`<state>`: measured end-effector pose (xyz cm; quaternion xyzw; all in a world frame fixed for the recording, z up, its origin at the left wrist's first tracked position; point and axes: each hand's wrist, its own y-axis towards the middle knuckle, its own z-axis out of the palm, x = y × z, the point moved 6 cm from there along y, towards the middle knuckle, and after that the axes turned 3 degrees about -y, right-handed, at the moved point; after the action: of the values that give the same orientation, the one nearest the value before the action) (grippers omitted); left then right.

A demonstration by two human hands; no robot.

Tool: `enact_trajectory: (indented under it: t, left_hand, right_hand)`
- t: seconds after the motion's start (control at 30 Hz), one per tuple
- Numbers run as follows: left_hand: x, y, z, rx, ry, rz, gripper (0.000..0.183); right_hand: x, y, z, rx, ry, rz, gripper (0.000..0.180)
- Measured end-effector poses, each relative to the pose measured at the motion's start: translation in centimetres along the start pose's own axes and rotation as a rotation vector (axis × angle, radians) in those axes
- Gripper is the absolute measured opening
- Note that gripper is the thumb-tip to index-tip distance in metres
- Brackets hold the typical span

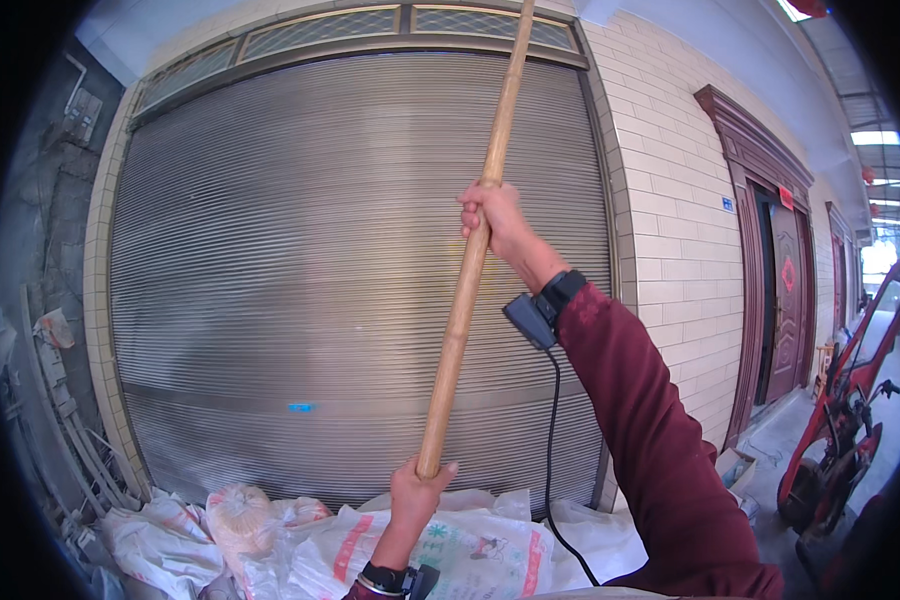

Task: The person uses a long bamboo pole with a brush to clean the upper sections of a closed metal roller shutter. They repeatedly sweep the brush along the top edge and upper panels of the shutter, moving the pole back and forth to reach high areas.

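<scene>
A long bamboo pole (459,322) slants up in front of a ribbed metal roller shutter (292,247). My right hand (495,214) is wrapped around the pole above its visible middle. Lower down, my left hand (415,491) grips the pole's bottom end, with the thumb to the right. The pole's upper end runs out of view at the top, so its tip is hidden. Each wrist wears a black strap with a small device; from the right wrist device (531,321) a black cable (552,435) hangs down.
White woven plastic sacks (480,544) lie along the shutter's foot, beside a tied bag (238,517). Long strips (64,405) lean at the left wall. To the right are a tiled wall (675,262), a partly open maroon door (787,292) and a red-framed machine (832,450).
</scene>
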<state>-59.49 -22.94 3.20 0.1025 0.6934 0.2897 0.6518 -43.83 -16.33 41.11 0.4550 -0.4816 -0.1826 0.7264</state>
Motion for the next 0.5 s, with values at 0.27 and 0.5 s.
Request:
enact_trajectory:
  t: [0.27,0.5]
  left_hand:
    - [6.2,2.3,6.4,0.045,-0.028,-0.038,0.036]
    - [6.2,5.5,3.5,-0.024,0.152,0.105,0.040]
  right_hand:
    - [-3.9,-0.9,-6.7,0.070,0.026,0.016,0.020]
    - [-5.8,1.5,-7.1,-0.052,0.032,-0.051,0.020]
